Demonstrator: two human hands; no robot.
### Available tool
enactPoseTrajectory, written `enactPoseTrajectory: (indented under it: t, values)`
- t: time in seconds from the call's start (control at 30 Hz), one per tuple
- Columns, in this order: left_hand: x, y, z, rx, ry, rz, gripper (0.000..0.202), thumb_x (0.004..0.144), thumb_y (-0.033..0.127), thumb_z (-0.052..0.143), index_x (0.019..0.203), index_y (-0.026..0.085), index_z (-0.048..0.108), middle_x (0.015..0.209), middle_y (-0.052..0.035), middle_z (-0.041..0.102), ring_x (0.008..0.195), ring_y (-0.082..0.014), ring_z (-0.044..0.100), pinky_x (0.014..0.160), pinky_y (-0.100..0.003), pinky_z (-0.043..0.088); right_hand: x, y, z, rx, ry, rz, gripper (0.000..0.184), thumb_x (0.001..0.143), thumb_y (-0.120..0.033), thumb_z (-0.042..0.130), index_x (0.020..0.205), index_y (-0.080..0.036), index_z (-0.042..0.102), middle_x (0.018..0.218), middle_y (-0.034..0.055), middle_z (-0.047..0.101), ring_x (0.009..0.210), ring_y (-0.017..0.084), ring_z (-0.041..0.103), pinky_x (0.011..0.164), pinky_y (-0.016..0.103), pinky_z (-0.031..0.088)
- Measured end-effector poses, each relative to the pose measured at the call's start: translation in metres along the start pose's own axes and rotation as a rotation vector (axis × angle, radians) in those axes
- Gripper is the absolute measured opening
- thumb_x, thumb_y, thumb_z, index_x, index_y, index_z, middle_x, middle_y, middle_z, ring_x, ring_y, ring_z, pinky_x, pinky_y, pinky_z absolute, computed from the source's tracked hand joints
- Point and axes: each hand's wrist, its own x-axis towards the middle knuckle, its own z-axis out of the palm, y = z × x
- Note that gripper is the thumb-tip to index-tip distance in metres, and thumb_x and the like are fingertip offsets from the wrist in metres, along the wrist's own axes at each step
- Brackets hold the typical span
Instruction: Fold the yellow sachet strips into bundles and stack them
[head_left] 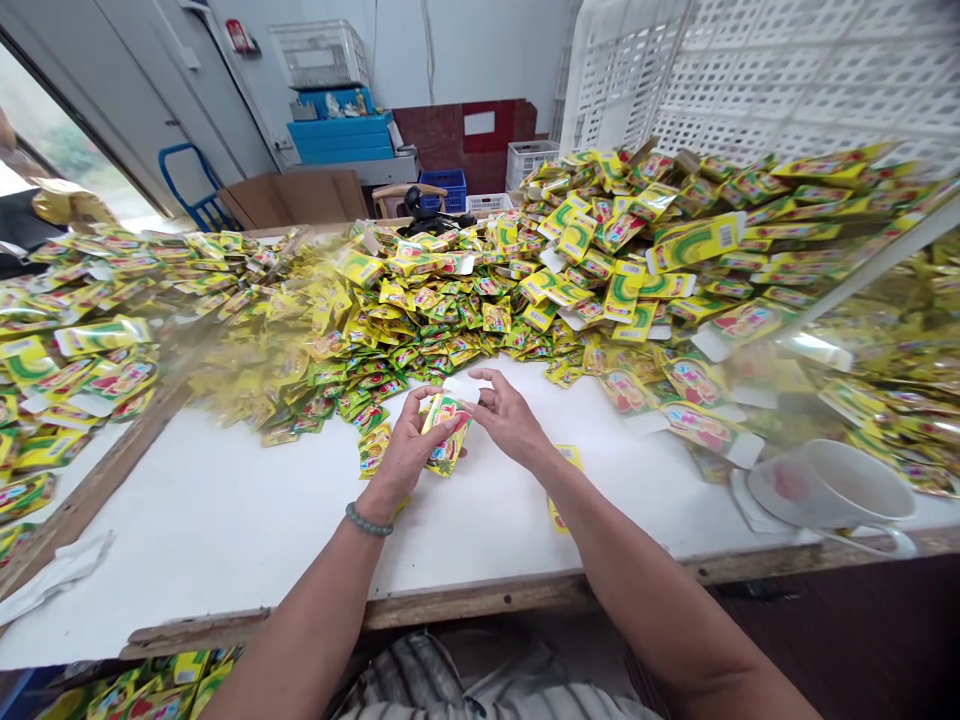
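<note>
Over the white tabletop (pixel 300 540), my left hand (pixel 403 448) grips a small yellow-green printed carton (pixel 444 455), thumb across its front. The carton's white flap (pixel 460 389) stands up at the top end. My right hand (pixel 514 418) pinches at that flap, its thumb and fingertips close together at the carton's mouth. Behind both hands lies a heap of small shiny yellow-green sachets (pixel 420 335). One sachet (pixel 373 452) rests just left of the carton. Beneath my right forearm, a yellow packet (pixel 559 515) is partly hidden.
Many similar cartons (pixel 622 290) are piled at the right, against a white perforated crate (pixel 720 80). A white mug (pixel 829 488) stands near the front right edge. More cartons (pixel 97 350) lie beyond a wooden strip (pixel 112 460) at left. A white cloth (pixel 60 575) lies front left.
</note>
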Motion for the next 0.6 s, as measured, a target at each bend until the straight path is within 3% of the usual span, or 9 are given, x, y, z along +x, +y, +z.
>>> enactPoseTrajectory:
  t: [0.1, 0.23, 0.37, 0.6]
  values:
    - [0.0012, -0.0013, -0.0005, 0.015, 0.071, -0.021, 0.07, 0.066, 0.04, 0.084, 0.116, 0.026, 0.038, 0.081, 0.0027, 0.068, 0.056, -0.0142, 0.064, 0.056, -0.032, 0.059, -0.0002, -0.0031, -0.0014, -0.096, -0.018, -0.054, 0.022, 0.084, -0.042, 0.061, 0.093, -0.024, 0.069, 0.087, 0.0007, 0.071, 0.079, 0.017, 0.061, 0.074, 0.029, 0.047]
    - [0.001, -0.0024, -0.0017, 0.035, 0.06, -0.013, 0.071, 0.063, 0.039, 0.086, 0.114, 0.025, 0.038, 0.077, 0.0023, 0.071, 0.054, -0.0154, 0.065, 0.056, -0.031, 0.057, 0.0002, -0.0048, -0.0032, -0.082, -0.036, -0.01, 0.029, 0.085, -0.046, 0.058, 0.076, -0.021, 0.07, 0.074, 0.0009, 0.07, 0.07, 0.016, 0.059, 0.067, 0.028, 0.045]
    - [-0.0002, -0.0017, -0.002, 0.087, 0.024, -0.027, 0.067, 0.063, 0.042, 0.085, 0.112, 0.022, 0.043, 0.074, 0.0015, 0.071, 0.052, -0.0151, 0.064, 0.054, -0.029, 0.056, 0.0017, -0.0014, -0.0012, -0.04, -0.001, 0.034, 0.022, 0.074, -0.042, 0.071, 0.075, -0.02, 0.068, 0.074, 0.001, 0.069, 0.066, 0.015, 0.059, 0.063, 0.027, 0.046]
    - [-0.002, 0.0009, -0.0027, 0.093, -0.038, -0.046, 0.068, 0.066, 0.039, 0.084, 0.119, 0.022, 0.045, 0.079, -0.0003, 0.074, 0.055, -0.016, 0.067, 0.055, -0.029, 0.058, 0.002, -0.0021, -0.0071, 0.239, -0.004, 0.222, 0.024, 0.067, -0.038, 0.075, 0.075, -0.017, 0.067, 0.07, 0.0017, 0.07, 0.064, 0.015, 0.063, 0.065, 0.028, 0.049]
